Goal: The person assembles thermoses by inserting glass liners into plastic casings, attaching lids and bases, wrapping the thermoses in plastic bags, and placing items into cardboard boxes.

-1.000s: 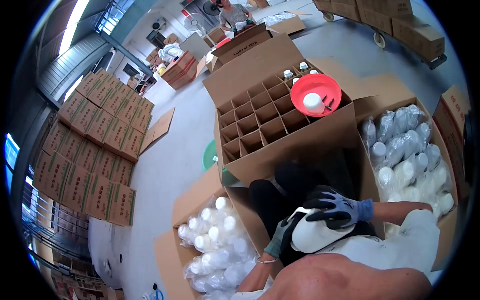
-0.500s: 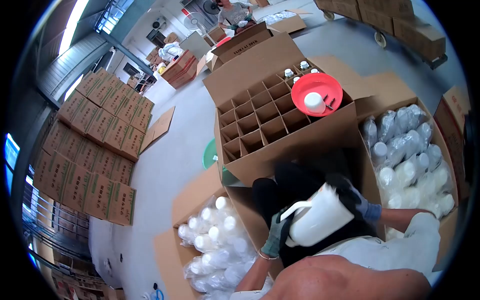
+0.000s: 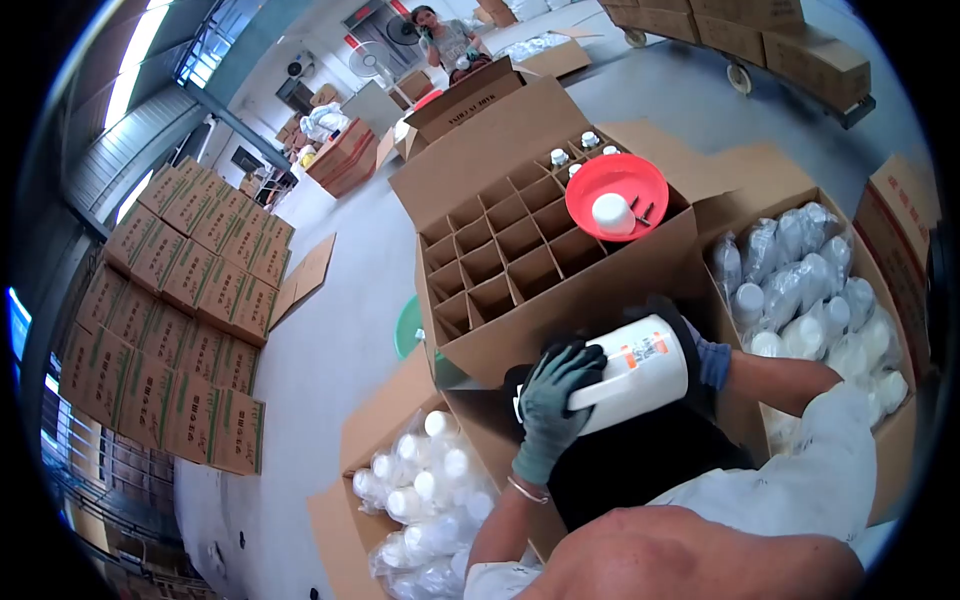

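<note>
A white jug (image 3: 640, 375) with a handle and orange printing lies tilted on its side above my lap, held between both hands. My left hand (image 3: 555, 400), in a grey-green glove with dark fingertips, grips the handle end. At the wide end, my right hand (image 3: 703, 352), in a dark and blue-grey glove, supports the jug; its fingers are mostly hidden behind it. Just beyond stands an open divided carton (image 3: 570, 300) with several white-capped bottles (image 3: 589, 140) in its far cells. On its right corner rests a red bowl (image 3: 640, 178) containing a white cap (image 3: 612, 212) and small dark pieces (image 3: 646, 213).
Open boxes of plastic-wrapped white bottles stand at my left (image 3: 425, 485) and right (image 3: 800, 275). A green basin (image 3: 408, 325) sits beside the carton. Stacked cartons (image 3: 175, 320) rise at left, a loaded cart (image 3: 745, 45) stands at back right, and another person (image 3: 452, 45) sits at the back.
The jug has risen and turned, so its orange printing now shows. My left hand has moved up with it, over the handle end. The person at the back has come further into view.
</note>
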`<action>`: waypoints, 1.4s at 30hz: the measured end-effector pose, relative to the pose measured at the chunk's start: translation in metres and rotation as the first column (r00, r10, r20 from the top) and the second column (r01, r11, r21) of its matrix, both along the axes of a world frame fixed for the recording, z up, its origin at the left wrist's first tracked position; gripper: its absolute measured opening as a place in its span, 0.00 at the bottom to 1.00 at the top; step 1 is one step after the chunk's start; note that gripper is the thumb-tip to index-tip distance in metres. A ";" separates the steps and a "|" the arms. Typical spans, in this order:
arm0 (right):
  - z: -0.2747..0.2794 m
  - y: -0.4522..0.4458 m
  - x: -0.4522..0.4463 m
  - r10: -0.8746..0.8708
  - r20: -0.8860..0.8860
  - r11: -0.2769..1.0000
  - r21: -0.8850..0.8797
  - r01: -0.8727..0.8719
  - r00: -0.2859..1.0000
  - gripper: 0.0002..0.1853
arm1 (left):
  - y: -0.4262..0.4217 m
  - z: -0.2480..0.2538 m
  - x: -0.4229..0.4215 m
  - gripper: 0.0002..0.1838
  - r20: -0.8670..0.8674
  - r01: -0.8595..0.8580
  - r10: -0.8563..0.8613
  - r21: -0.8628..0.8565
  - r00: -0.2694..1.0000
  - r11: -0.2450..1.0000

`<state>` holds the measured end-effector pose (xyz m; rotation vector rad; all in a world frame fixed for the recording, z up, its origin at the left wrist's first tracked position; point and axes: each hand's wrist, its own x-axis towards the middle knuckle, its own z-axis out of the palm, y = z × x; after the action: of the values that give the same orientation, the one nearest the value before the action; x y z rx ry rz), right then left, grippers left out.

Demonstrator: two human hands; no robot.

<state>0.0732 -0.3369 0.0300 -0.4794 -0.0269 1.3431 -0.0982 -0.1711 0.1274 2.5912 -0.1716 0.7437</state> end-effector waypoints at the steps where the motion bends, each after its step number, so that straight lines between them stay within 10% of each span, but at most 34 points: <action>1: -0.022 0.008 0.012 -0.067 0.316 0.996 -0.034 0.082 0.946 0.24 | 0.015 -0.020 -0.001 0.14 -0.072 -0.038 0.010 -0.398 0.997 0.916; 2: -0.019 0.009 0.006 -0.156 0.573 0.985 0.033 0.168 0.805 0.25 | 0.032 -0.046 -0.003 0.16 -0.148 -0.097 -0.017 -0.727 0.989 0.680; 4: -0.011 0.011 -0.003 -0.291 0.914 0.903 0.166 0.395 0.282 0.27 | 0.057 -0.064 -0.008 0.18 -0.199 -0.023 -0.010 -0.162 0.980 0.987; 7: -0.016 0.015 -0.001 -0.194 0.586 0.981 0.100 0.168 0.787 0.30 | 0.029 -0.053 -0.003 0.20 -0.157 -0.170 0.080 -0.715 0.984 0.678; 8: -0.033 0.016 0.009 -0.051 0.367 0.997 0.065 0.029 0.929 0.32 | 0.015 -0.019 0.006 0.21 0.021 -0.019 0.019 -0.027 1.000 0.999; 11: -0.041 0.009 0.023 0.293 -0.118 0.949 0.159 -0.274 0.949 0.31 | -0.006 0.006 0.007 0.21 -0.024 0.078 -0.075 0.165 0.997 0.983; 13: -0.031 0.014 0.029 -0.009 0.305 0.998 -0.051 0.025 0.952 0.32 | 0.032 -0.021 0.016 0.20 0.064 0.021 -0.001 -0.304 0.998 0.952; 15: -0.034 0.009 0.024 -0.126 0.550 0.980 -0.062 0.191 0.826 0.31 | 0.061 -0.028 0.006 0.20 -0.222 -0.135 0.096 -0.169 0.970 0.976; 19: 0.016 0.039 0.017 -0.123 0.380 0.992 0.044 0.115 0.917 0.30 | 0.055 -0.068 0.006 0.15 -0.011 -0.208 0.232 -0.482 0.973 0.851; 22: -0.006 0.050 0.025 -0.041 0.176 0.986 0.166 0.012 0.983 0.29 | 0.010 0.004 0.016 0.14 0.128 -0.120 0.109 0.079 0.986 0.990; 24: -0.023 0.067 0.030 -0.111 0.070 0.987 0.121 0.102 0.991 0.26 | 0.041 -0.020 0.017 0.14 0.215 -0.066 0.089 -0.111 0.973 0.992; 25: -0.017 0.065 0.031 -0.010 0.270 0.998 0.064 -0.007 0.963 0.24 | 0.053 -0.030 0.009 0.14 0.058 -0.138 0.186 -0.465 0.981 0.875; 27: 0.028 0.061 0.031 0.032 0.514 0.996 0.058 -0.072 0.857 0.22 | 0.066 -0.041 -0.009 0.15 -0.082 -0.246 0.301 -0.791 0.950 0.560; 28: 0.020 0.070 0.061 -0.113 0.866 0.993 0.084 0.082 0.486 0.24 | 0.094 -0.058 -0.019 0.19 -0.197 -0.290 0.235 -0.831 0.952 0.475; 30: 0.020 0.078 0.119 -0.099 0.890 0.823 0.325 0.465 -0.446 0.28 | 0.091 -0.054 -0.028 0.21 -0.126 -0.096 0.172 -0.981 0.977 -0.169; 31: 0.025 0.074 0.144 0.151 0.709 0.789 0.333 0.516 -0.688 0.30 | 0.090 -0.066 -0.035 0.20 -0.163 -0.187 0.172 -0.973 0.972 0.138; 33: -0.004 0.095 0.209 0.365 0.570 0.744 0.297 0.599 -0.736 0.37 | 0.088 -0.088 -0.047 0.19 -0.197 -0.370 0.324 -0.648 0.926 0.666; 39: 0.003 0.142 0.249 0.659 0.268 0.752 -0.239 0.614 -0.703 0.44 | 0.061 -0.096 0.007 0.22 -0.021 -0.348 0.348 -0.084 0.937 0.934; 41: 0.026 0.140 0.234 0.466 0.505 0.861 -0.068 0.504 -0.727 0.45 | 0.062 -0.099 0.028 0.21 -0.061 -0.293 0.307 -0.519 0.950 0.803; 42: 0.037 0.129 0.220 0.143 0.684 0.898 0.214 0.384 -0.715 0.47 | 0.065 -0.103 0.037 0.21 -0.034 -0.081 0.130 -0.923 0.991 0.376</action>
<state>0.2934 -0.2079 0.0670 -1.9609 -1.4796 -0.2999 -0.0611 -0.1060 0.0239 1.4649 0.3422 0.6542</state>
